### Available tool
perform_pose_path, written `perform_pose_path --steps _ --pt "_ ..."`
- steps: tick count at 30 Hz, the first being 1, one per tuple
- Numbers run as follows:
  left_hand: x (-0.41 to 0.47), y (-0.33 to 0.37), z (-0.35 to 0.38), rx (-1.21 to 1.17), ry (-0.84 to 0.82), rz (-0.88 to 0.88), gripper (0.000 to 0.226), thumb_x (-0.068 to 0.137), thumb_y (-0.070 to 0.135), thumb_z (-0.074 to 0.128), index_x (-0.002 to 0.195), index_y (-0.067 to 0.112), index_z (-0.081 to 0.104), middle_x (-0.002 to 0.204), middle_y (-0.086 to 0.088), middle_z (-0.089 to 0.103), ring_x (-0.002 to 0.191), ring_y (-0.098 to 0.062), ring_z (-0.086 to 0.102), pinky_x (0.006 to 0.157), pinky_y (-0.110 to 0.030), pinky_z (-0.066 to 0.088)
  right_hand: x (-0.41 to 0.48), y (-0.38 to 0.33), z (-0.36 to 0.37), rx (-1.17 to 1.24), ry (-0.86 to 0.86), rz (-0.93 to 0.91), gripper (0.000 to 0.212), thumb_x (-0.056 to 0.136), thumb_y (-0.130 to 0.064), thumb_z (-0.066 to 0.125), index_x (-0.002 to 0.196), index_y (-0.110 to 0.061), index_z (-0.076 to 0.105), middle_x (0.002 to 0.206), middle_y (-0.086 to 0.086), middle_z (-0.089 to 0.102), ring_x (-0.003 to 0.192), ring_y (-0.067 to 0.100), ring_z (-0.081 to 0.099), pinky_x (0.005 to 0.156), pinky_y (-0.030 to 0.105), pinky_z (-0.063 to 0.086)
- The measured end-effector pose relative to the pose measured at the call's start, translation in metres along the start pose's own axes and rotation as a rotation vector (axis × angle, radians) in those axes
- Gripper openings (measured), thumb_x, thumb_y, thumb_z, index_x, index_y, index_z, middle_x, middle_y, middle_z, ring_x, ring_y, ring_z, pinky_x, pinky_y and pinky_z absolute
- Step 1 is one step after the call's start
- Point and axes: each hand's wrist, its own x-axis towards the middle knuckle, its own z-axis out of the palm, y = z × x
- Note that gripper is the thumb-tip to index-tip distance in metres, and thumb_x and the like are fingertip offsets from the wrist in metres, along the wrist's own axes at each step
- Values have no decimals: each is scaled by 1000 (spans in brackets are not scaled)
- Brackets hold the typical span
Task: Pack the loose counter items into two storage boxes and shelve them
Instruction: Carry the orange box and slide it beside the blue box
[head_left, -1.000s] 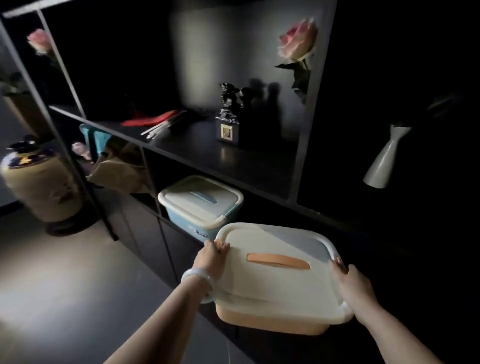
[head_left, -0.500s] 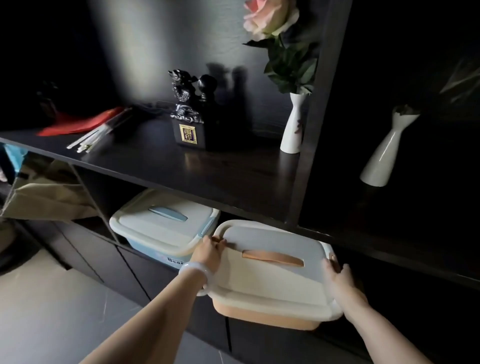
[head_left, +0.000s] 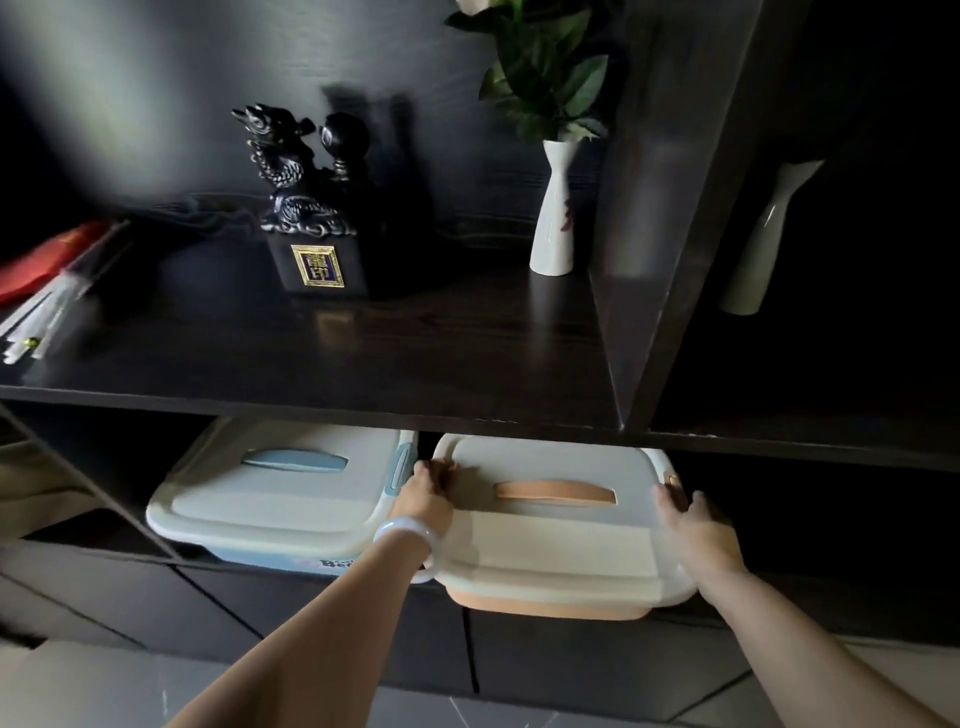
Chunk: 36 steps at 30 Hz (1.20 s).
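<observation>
An orange storage box with a white lid and an orange handle sits partly inside the low shelf compartment, its front still sticking out. My left hand grips its left rim and my right hand grips its right rim. To its left, close beside it, a blue storage box with a white lid rests in the same compartment.
The shelf board above hangs low over both boxes. On it stand a black dragon figurine, a white vase with leaves, and red paper with white sticks. A second white vase stands right of the divider.
Both hands have carried the orange box forward into the low compartment beside the blue box. My view has moved closer and to the right.
</observation>
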Motion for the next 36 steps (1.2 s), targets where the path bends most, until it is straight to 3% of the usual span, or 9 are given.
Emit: perform_pose_path --steps 4,9,14,18,21,26,31,34,36 --pt "1 -2 4 8 -7 70 48 90 -5 37 134 13 46 134 -7 55 125 -26 51 101 -26 34 -2 0 5 -6 73 138 73 96 -60 31 152 -14 22 135 27 47 116 42 54 78 37 43" --pt "-2 -9 8 -13 5 67 47 92 0 32 136 13 43 139 -8 49 124 -29 50 104 -34 36 -2 1 8 -18 110 158 74 95 -62 32 152 -17 24 137 26 46 117 42 53 81 38 43" --pt "-19 -23 7 21 -9 204 60 102 17 40 155 5 14 154 -12 30 140 -26 33 109 -26 24 -10 -3 8 30 116 154 72 95 -58 37 152 -15 23 136 27 46 117 44 52 84 40 43" --pt "-35 -38 4 -84 -25 268 63 103 28 42 156 15 11 158 -3 24 142 -20 32 111 -24 24 -22 0 8 206 109 85 51 96 -43 48 138 -14 41 104 17 58 90 33 55 78 38 45" --pt "-42 -47 1 -164 -70 286 66 102 32 45 156 19 9 160 3 20 145 -13 25 111 -18 20 -40 5 12 328 104 31 50 98 -31 51 144 -19 38 113 8 56 103 28 53 84 33 39" --pt "-58 -56 -1 -327 -168 247 79 94 38 60 154 27 9 142 18 36 120 4 43 97 -10 31 -57 9 26 469 173 24 52 97 -27 54 145 -21 37 120 7 56 101 18 47 86 30 35" --pt "-59 -64 0 -395 -269 238 121 66 63 71 156 23 0 150 5 36 134 -12 42 111 -29 38 -53 9 32 506 190 39 53 95 -30 55 144 -22 39 122 8 58 102 20 52 84 31 38" --pt "-54 -65 -3 -389 -263 239 117 67 63 73 154 19 8 145 0 45 130 -14 48 110 -35 41 -50 6 35 508 183 23 52 95 -30 54 144 -22 40 118 6 59 101 20 53 82 31 39" --pt "-53 -64 -5 -420 -237 242 95 74 48 76 147 18 22 138 -2 52 122 -13 54 106 -33 44 -49 3 38 510 188 17 53 95 -30 55 145 -22 39 120 6 59 101 19 53 83 32 40"
